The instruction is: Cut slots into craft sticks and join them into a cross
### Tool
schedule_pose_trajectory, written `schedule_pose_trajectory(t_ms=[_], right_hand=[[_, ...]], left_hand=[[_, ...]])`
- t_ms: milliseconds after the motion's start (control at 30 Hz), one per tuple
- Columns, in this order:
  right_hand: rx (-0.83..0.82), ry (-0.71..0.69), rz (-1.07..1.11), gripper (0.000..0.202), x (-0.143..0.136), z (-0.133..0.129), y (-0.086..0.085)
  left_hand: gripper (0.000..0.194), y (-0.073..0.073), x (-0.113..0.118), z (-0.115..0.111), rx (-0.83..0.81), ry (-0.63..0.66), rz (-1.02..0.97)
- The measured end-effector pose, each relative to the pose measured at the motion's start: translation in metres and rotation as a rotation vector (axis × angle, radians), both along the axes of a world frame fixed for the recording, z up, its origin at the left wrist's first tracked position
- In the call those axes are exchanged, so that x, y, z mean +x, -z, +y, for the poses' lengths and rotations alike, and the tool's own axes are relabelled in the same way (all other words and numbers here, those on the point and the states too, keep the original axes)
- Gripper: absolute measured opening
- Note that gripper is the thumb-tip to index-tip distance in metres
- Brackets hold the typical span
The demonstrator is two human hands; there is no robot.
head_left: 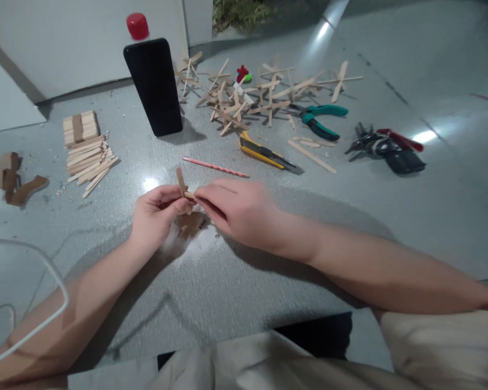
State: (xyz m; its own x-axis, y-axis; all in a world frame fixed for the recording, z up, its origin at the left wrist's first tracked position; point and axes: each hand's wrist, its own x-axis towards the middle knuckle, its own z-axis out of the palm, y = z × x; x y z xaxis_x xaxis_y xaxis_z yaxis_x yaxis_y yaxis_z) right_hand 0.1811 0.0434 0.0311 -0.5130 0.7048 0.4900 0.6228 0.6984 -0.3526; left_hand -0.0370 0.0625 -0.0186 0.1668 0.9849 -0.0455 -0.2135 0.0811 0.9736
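My left hand [156, 212] is closed around a wooden craft stick [180, 180] that stands nearly upright between thumb and fingers. A second craft stick [190, 195] crosses it, and my right hand [238, 208] pinches that one's end from the right. Whether the two sticks are joined cannot be made out. Below my fingers a brown patch [189, 225] lies on the floor, partly covered by the left hand. Just beyond the hands are a red-and-white pencil [215, 167] and a yellow box cutter [268, 154] with its blade pointing right.
A black phone [156, 89] leans upright against a red-capped bottle [137, 26]. Loose craft sticks [90, 160] and a banded bundle [80, 128] lie left. Crossed stick pieces [231, 103], green-handled pliers [323, 119] and keys [384, 149] spread behind. A white cable [57, 271] arches over my left forearm.
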Motion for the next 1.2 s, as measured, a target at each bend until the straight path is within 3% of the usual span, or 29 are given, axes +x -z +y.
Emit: schedule_pose_trajectory(t_ms=[133, 267, 367, 500, 567, 933, 1200], right_hand=[[0.119, -0.018, -0.050, 0.035, 0.002, -0.004, -0.002], [-0.044, -0.037, 0.129, 0.034, 0.003, 0.003, -0.002], [-0.154, -0.061, 0.312, 0.020, 0.002, 0.010, -0.002], [-0.184, -0.194, 0.435, 0.021, 0.001, 0.015, 0.002], [-0.179, -0.201, 0.471, 0.012, 0.001, 0.015, 0.004], [0.003, -0.228, 0.427, 0.016, 0.001, 0.010, 0.015], [-0.054, -0.190, 0.517, 0.014, -0.002, 0.013, 0.019]], left_hand=[[0.033, -0.004, 0.000, 0.003, -0.002, -0.088, -0.036], [0.039, -0.006, 0.001, 0.003, -0.046, -0.044, -0.043], [0.041, -0.007, 0.001, 0.003, -0.079, -0.001, -0.059], [0.041, -0.008, 0.000, 0.005, -0.094, 0.057, -0.088], [0.038, -0.007, 0.000, 0.005, -0.091, 0.087, -0.104], [0.034, -0.008, 0.001, 0.003, -0.095, 0.138, -0.127], [0.037, -0.007, 0.001, 0.002, -0.117, 0.137, -0.109]])
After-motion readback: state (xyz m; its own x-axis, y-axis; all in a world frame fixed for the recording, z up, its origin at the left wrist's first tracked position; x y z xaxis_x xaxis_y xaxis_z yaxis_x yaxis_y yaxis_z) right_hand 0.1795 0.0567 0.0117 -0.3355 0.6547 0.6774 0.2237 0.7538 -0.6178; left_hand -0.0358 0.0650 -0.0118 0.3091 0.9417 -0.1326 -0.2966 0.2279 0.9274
